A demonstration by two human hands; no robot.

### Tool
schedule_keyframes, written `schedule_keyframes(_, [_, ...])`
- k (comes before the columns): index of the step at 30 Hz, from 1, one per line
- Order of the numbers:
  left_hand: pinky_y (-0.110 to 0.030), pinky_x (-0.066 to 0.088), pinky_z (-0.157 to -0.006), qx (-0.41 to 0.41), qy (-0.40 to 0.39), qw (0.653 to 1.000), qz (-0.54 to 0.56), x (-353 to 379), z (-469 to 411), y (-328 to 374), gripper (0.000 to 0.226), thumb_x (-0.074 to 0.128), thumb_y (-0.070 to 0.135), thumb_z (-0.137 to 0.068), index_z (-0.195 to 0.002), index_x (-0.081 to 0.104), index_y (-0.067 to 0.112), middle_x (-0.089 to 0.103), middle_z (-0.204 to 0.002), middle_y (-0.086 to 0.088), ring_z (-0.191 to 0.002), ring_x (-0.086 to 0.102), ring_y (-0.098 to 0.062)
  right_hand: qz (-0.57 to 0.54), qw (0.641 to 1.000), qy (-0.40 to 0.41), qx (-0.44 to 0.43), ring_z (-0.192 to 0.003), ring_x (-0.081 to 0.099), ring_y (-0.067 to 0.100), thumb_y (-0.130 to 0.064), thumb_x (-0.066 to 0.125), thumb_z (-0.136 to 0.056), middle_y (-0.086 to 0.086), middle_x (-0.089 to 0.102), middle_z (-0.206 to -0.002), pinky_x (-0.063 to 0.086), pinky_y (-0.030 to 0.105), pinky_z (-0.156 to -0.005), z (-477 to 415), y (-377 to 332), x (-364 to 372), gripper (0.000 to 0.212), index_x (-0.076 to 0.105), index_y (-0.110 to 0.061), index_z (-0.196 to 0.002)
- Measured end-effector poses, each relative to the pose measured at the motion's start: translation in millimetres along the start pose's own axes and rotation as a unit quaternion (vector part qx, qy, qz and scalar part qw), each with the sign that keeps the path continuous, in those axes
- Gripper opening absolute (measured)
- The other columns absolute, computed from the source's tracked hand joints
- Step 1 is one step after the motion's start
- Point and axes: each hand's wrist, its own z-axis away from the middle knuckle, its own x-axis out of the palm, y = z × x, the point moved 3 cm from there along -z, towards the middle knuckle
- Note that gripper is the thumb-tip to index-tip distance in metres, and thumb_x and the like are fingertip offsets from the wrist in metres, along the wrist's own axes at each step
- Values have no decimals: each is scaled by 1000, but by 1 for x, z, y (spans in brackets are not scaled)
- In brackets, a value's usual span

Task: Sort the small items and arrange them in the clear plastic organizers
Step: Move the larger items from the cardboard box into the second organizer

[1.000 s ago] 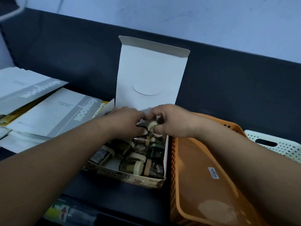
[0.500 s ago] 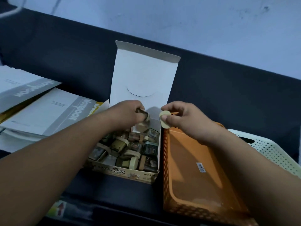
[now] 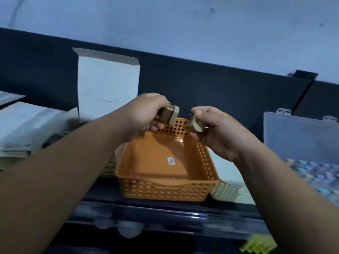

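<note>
The left hand [image 3: 145,112] is gripping a small brown piece with a cream end [image 3: 169,114], and the right hand [image 3: 218,131] is pinching a small olive piece [image 3: 193,123] just beside it, both hovering over the far end of the orange basket [image 3: 165,182]. The clear plastic organizer [image 3: 300,136] is standing open at the far right, and a white box flap [image 3: 108,79] is standing upright at the far left.

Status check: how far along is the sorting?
Early. Done: white box flap stands open. In hand: left hand grips one small item, right hand pinches a second item, both above the orange basket, which holds only a sticker. Left: both items unplaced; clear organizer at right too blurred to judge.
</note>
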Motion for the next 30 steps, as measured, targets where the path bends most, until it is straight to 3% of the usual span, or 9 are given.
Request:
schedule_keyframes(5, [-24,41,-52,-20,-31,999,14,117,23,23,21,47,30,-93,-92,63,17,63,-80,-6,-54,54,-12,-31,998,61,-7,-78,64,18,-3,56,-92,8,63,-90,54,29,-68,79,-13,-93,12,59,-11,-99])
schedule_keyframes(9, [-22,41,-48,-12,-78,996,42,213,52,47,23,44,26,-94,-101,64,17,63,-80,-6,-49,53,-13,-41,994,101,-18,-89,62,25,-2,53,-92,13,62,-95,55,30,-67,146,-21,-170,10,58,-8,-99])
schedule_keyframes(11, [-22,42,-48,-5,-116,992,58,255,66,58,23,41,23,-95,-97,64,20,63,-78,-7,-50,53,-15,-47,992,117,-22,-87,63,23,-2,50,-94,13,64,-95,56,31,-68,177,-23,-201,13,60,-7,-101])
schedule_keyframes(19, [-24,41,-52,-50,-249,953,164,421,105,95,20,43,29,-100,-92,57,18,59,-71,-6,-51,51,-15,-103,967,228,-42,-82,65,24,2,45,-96,16,62,-99,59,33,-67,285,-32,-328,23,56,-7,-113])
schedule_keyframes(23, [-24,47,-51,-71,-303,929,201,488,111,104,5,56,15,-93,-89,55,12,62,-67,-7,-51,57,-14,-115,951,281,-57,-90,63,26,9,42,-93,18,63,-104,58,32,-73,322,-29,-379,28,55,-5,-113])
schedule_keyframes(27, [-28,49,-61,-82,-322,922,196,552,104,107,9,59,9,-88,-80,59,12,65,-71,-8,-59,62,-17,-145,926,342,-73,-95,65,31,11,45,-91,19,65,-107,58,31,-74,341,-24,-430,29,55,-6,-113])
schedule_keyframes(30, [-29,46,-66,-55,-301,933,189,601,84,108,12,62,10,-85,-91,60,21,67,-84,-6,-75,62,-18,-150,900,401,-85,-89,66,29,10,48,-91,20,65,-107,59,29,-68,345,-25,-471,27,55,-5,-113])
